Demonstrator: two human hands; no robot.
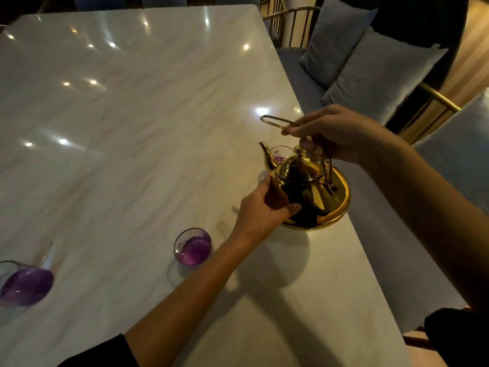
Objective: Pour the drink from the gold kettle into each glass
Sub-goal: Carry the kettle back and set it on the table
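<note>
The gold kettle [315, 193] hangs just above the marble table [132, 115] near its right edge, spout pointing up and left. My right hand [333, 133] grips its wire handle from above, a finger resting by the lid knob. My left hand [260, 207] presses against the kettle's left side. Behind the spout stands a glass [280, 152] with purple drink, mostly hidden by the kettle. A second glass [192, 247] of purple drink stands near my left forearm. A third glass [25, 284] of purple drink sits at the far left edge.
The table's right edge runs close beside the kettle. A bench with grey cushions [375, 72] and gold-framed chairs [291, 25] lies beyond that edge. Ceiling lights reflect off the glossy tabletop.
</note>
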